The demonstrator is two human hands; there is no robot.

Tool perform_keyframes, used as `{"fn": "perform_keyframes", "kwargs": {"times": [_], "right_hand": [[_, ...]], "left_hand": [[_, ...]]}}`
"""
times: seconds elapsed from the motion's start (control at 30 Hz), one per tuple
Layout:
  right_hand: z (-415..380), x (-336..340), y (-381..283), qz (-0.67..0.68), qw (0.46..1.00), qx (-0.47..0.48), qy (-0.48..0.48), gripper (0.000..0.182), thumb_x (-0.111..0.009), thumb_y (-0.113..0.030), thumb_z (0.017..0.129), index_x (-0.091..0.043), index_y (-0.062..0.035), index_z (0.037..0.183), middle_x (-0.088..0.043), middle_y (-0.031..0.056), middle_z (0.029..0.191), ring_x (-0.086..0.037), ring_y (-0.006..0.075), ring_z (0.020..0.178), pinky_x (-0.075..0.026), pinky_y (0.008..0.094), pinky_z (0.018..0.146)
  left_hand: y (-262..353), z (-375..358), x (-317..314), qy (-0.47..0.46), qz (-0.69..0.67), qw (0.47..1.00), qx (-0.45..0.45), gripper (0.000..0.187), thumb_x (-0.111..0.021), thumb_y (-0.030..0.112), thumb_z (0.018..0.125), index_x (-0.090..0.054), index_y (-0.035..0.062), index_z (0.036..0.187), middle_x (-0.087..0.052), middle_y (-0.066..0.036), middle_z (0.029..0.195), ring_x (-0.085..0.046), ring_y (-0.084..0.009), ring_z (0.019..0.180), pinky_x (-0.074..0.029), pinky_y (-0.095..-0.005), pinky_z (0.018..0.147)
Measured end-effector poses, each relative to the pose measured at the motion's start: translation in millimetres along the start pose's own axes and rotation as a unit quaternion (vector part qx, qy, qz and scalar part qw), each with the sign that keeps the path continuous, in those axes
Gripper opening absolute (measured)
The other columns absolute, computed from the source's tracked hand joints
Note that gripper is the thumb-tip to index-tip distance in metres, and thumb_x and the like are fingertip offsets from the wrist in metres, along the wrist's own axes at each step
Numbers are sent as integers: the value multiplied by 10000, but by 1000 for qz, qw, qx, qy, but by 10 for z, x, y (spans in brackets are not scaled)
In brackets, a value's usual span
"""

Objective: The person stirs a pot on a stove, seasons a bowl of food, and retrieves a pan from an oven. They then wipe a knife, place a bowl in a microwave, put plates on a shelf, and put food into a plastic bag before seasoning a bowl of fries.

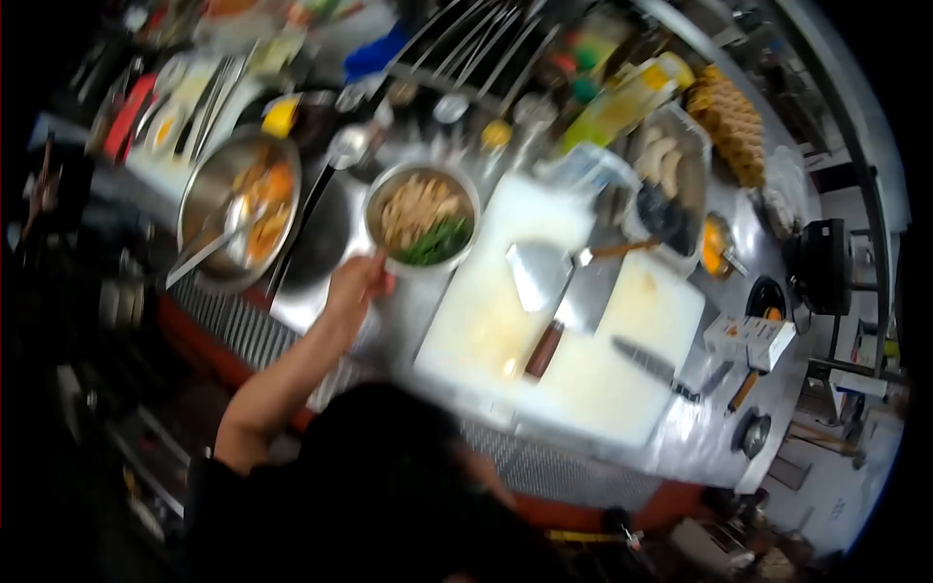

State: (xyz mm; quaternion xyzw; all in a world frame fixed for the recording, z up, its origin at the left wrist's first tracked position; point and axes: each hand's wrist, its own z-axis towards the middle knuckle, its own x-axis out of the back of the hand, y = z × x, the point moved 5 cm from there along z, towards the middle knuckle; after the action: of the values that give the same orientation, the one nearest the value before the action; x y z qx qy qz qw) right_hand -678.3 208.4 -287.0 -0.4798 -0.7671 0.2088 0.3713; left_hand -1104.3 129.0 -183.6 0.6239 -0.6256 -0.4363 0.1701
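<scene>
My left hand (362,280) reaches up from the lower left, its fingers closed at the near rim of a round metal bowl (470,225). Pale cooked strips (416,206) and chopped green leaves (433,241) lie side by side in that bowl. The grip is blurred, so thumb and fingertips are hard to make out. To the left sits a larger steel bowl (194,219) holding orange pieces and a ladle-like utensil (209,251). Right of the small bowl is a white cutting board (466,316). My right hand does not show.
On the boards lie a wide-bladed scraper (537,275), a cleaver (583,299) and a dark-bladed knife (643,358). A steel tray (692,146), yellow-capped bottle (627,95), egg carton (727,124) and white box (750,340) stand to the right. Metal rack bars (471,44) are behind.
</scene>
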Motion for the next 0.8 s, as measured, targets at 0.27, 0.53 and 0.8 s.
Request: {"fn": "perform_keyframes", "kwargs": {"times": [0.27, 0.53, 0.8], "right_hand": [[-193, 1391, -1902, -134, 984, 115, 35, 500, -663, -44, 696, -509, -111, 1167, -595, 124, 1008, -591, 320, 886, -477, 400, 754], [-150, 1843, -2732, -112, 981, 98, 129, 311, -605, -203, 852, -563, -64, 1126, -630, 152, 940, -610, 309, 876, -481, 371, 760], [556, 2675, -2882, 104, 976, 154, 113, 110, -655, -101, 827, -651, 8, 811, -649, 44, 731, -588, 95, 636, -475, 233, 598]], "left_hand": [[133, -260, 338, 31, -77, 996, 26, 324, -677, 128, 810, -516, 9, 1064, -628, -112, 834, -634, -218, 723, -534, -317, 670], [-109, 52, 83, 153, -97, 982, -57, 421, -632, -57, 732, -511, 13, 1129, -559, -47, 741, -549, -141, 570, -529, -304, 483], [-356, -520, 743, 37, -47, 998, 3, 501, -661, 150, 825, -442, -9, 1247, -605, -132, 893, -636, -236, 734, -559, -360, 659]]}}
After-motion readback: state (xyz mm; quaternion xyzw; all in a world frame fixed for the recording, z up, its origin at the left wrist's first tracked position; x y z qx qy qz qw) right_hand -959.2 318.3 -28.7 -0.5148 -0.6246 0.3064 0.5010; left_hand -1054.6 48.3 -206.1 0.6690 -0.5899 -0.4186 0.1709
